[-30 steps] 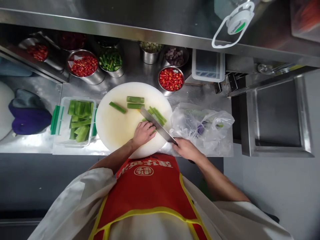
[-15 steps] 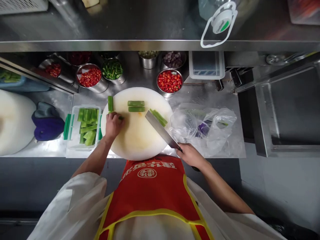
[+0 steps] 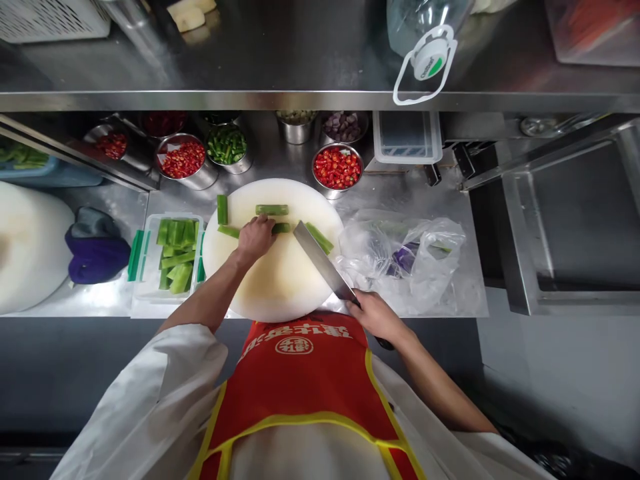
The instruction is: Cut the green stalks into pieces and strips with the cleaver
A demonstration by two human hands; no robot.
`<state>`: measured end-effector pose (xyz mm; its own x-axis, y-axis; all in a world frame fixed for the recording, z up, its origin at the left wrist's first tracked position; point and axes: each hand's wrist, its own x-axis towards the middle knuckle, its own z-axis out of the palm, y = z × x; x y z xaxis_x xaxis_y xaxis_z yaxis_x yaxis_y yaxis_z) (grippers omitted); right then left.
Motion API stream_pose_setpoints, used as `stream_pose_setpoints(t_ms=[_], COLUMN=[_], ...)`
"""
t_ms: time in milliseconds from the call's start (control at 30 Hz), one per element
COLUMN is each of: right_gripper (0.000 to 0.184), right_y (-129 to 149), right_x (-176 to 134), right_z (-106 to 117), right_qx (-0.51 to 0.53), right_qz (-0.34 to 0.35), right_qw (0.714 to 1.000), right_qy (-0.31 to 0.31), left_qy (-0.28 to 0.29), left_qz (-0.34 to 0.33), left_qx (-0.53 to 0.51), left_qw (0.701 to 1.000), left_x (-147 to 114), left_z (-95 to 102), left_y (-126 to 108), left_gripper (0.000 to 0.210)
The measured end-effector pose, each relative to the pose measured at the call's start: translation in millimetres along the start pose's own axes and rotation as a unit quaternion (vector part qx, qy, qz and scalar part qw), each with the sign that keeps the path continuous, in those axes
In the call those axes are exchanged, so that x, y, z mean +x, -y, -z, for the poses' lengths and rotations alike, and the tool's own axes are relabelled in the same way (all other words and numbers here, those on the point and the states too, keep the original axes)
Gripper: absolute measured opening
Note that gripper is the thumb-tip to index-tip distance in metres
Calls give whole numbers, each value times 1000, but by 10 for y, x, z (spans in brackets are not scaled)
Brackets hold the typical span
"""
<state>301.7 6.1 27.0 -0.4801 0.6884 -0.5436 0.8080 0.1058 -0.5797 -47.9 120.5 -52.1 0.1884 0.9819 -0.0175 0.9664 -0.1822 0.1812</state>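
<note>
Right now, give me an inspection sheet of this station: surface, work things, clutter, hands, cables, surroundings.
Surface: metal counter, round white cutting board on it.
Work things: green stalk pieces lie on the board; knife blade over its right part; clear box at its left holds more pieces.
Clutter: crumpled plastic bag right of the board; purple bundle far left; metal cups of chopped vegetables behind the board.
Left hand: over one end of a stalk piece; grip can't be told.
Right hand: closed around the knife handle.
Cables: nothing seen.
Surroundings: metal shelf beyond the cups, bottle on it.
</note>
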Motion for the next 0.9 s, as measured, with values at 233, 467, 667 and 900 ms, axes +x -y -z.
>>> stream_pose_setpoints(t_ms=[233, 467, 667, 900], right_gripper=[19, 21, 28, 26], right_y=[58, 270, 373, 552], right_x=[-36, -27, -77, -43], right_z=[47, -3, 36, 95], right_qx=[-12, -71, -94, -106], right_qz=[-14, 18, 33, 36], right_qw=[1000, 997, 994, 992], right_qy=[-1, 32, 38, 57], left_qy=[23, -70, -56, -53], left_qz=[-129, -166, -177, -180], left_qx=[-89, -184, -202, -208], left_qw=[987, 966, 962, 960], left_x=[-594, -962, -891, -878], left_z=[-51, -339, -340, -336], left_y=[-340, -424, -318, -344], left_gripper=[26, 30, 28, 29])
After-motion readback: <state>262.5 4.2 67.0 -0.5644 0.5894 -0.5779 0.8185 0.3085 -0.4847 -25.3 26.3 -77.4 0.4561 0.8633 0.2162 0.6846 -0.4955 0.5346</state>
